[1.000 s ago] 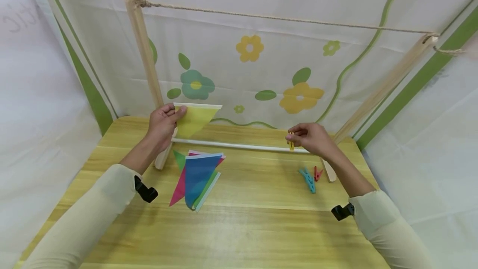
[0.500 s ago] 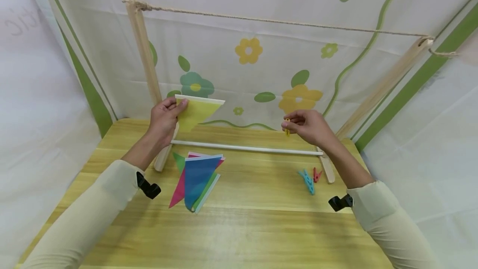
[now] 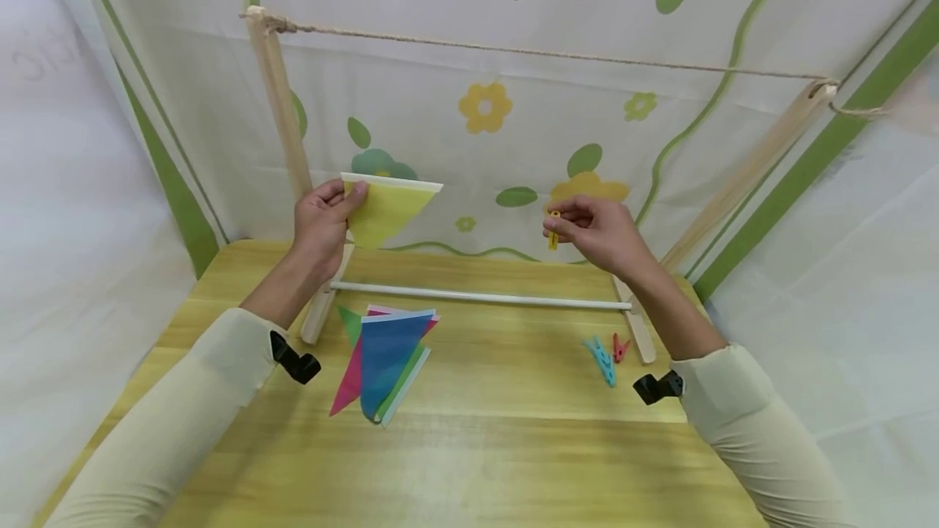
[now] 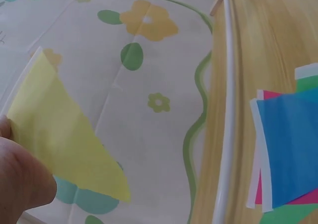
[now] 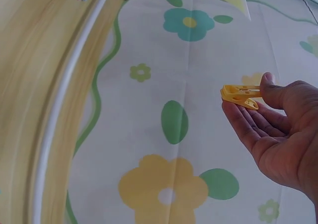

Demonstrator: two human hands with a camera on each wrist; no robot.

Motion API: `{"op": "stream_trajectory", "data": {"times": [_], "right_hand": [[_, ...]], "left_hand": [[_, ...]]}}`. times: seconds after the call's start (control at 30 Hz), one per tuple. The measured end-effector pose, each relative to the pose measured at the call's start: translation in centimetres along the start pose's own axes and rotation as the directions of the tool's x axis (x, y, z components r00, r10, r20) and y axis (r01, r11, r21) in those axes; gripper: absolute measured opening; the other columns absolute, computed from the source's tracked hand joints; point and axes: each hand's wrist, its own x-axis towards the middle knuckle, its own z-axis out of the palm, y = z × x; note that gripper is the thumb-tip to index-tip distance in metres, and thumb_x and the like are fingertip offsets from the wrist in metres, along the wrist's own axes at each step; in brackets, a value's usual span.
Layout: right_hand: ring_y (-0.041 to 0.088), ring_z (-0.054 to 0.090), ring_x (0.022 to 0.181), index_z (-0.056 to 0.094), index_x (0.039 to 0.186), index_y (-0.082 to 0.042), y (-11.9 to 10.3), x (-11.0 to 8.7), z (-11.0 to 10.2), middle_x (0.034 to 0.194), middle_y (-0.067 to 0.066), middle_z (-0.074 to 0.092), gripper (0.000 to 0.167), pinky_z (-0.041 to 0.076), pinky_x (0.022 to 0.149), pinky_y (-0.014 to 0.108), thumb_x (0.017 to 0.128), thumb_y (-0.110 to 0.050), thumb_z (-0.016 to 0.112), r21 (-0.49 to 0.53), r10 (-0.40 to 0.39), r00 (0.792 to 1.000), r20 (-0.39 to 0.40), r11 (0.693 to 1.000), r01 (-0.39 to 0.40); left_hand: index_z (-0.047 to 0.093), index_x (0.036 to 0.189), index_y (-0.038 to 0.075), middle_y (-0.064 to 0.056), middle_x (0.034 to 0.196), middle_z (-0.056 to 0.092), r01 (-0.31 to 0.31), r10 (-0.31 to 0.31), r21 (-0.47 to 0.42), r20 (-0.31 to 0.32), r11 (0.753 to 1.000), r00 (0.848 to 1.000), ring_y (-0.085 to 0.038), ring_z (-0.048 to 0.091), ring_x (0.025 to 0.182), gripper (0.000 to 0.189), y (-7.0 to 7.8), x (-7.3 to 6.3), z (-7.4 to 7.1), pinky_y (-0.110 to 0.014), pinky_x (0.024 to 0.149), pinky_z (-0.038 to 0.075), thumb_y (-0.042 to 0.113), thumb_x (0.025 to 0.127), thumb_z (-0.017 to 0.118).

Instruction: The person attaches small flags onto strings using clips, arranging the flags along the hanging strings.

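Observation:
My left hand (image 3: 320,222) pinches a yellow triangular pennant (image 3: 385,210) by the corner of its white top edge, thumb in front. The pennant hangs point down in front of the left post, below the twine (image 3: 469,46). On the right, my right hand (image 3: 597,235) holds a yellow clothespin (image 3: 553,231) between thumb and fingers; in the right wrist view the clothespin (image 5: 241,96) lies across the fingertips under the thumb. Both hands are raised above the white rod (image 3: 477,296).
Blue, pink and green pennants lie in an overlapping pile (image 3: 396,357) on the wooden table (image 3: 499,463). Blue clothespins (image 3: 601,361) and a red clothespin (image 3: 619,347) lie near the right foot. Wooden posts, left (image 3: 279,96) and right (image 3: 756,169), carry the twine. Flowered fabric (image 3: 411,112) hangs behind.
Both hands have risen toward the twine, with the pennant and the yellow clothespin still held. The right hand has also shifted left. The view has tilted up slightly.

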Motion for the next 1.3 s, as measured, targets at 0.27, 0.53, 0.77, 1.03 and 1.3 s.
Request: {"op": "stream_trajectory", "data": {"times": [0.27, 0.53, 0.77, 1.03, 1.3], "right_hand": [[0.006, 0.081, 0.090, 0.078, 0.133, -0.003, -2.3, 1.1, -0.4, 0.114, 0.019, 0.085, 0.031, 0.066, 0.082, 0.018, 0.113, -0.026, 0.074, 0.020, -0.067, 0.996, -0.061, 0.997, 0.069], [0.027, 0.084, 0.101, 0.078, 0.135, -0.004, -4.4, 1.8, -1.1, 0.116, 0.019, 0.086, 0.033, 0.063, 0.080, 0.015, 0.114, -0.029, 0.072, -0.046, -0.124, 0.989, -0.087, 0.992, 0.120], [0.021, 0.085, 0.101, 0.078, 0.136, -0.005, -5.9, 2.4, -1.3, 0.118, 0.018, 0.086, 0.033, 0.062, 0.082, 0.014, 0.114, -0.029, 0.072, -0.042, -0.137, 0.986, -0.099, 0.990, 0.134], [0.004, 0.081, 0.091, 0.079, 0.132, -0.004, -7.5, 3.1, -1.5, 0.115, 0.019, 0.086, 0.029, 0.063, 0.083, 0.015, 0.113, -0.025, 0.073, 0.000, -0.174, 0.978, -0.115, 0.984, 0.175], [0.000, 0.079, 0.086, 0.080, 0.130, -0.004, -9.1, 3.6, -1.8, 0.111, 0.019, 0.085, 0.026, 0.064, 0.084, 0.016, 0.112, -0.022, 0.074, -0.012, -0.246, 0.961, -0.124, 0.969, 0.247]], "left_hand": [[0.081, 0.097, 0.012, 0.006, 0.091, 0.085, -0.042, 0.041, -0.032, -0.030, 0.999, 0.999, -0.008, 0.075, 0.091, 0.007, 1.3, 0.7, 1.2, -0.019, 0.088, 0.062, 0.016, 0.101, 0.085], [0.081, 0.094, 0.011, 0.004, 0.089, 0.084, -0.093, 0.090, -0.084, -0.035, 0.992, 0.995, -0.009, 0.075, 0.087, 0.009, 2.4, 1.1, 2.4, -0.020, 0.084, 0.063, 0.016, 0.101, 0.086], [0.082, 0.102, 0.012, 0.004, 0.097, 0.085, -0.100, 0.097, -0.074, -0.034, 0.992, 0.995, -0.013, 0.075, 0.097, 0.012, 2.9, 1.0, 3.1, -0.022, 0.089, 0.064, 0.022, 0.100, 0.087], [0.081, 0.106, 0.010, 0.002, 0.101, 0.084, -0.115, 0.111, -0.113, -0.043, 0.987, 0.993, -0.016, 0.073, 0.102, 0.017, 4.2, 1.3, 4.0, -0.026, 0.095, 0.061, 0.023, 0.099, 0.087], [0.082, 0.104, 0.008, 0.000, 0.098, 0.085, -0.118, 0.106, -0.151, -0.086, 0.981, 0.991, -0.016, 0.074, 0.096, 0.016, 5.3, 1.6, 4.7, -0.025, 0.087, 0.064, 0.021, 0.098, 0.088]]}}
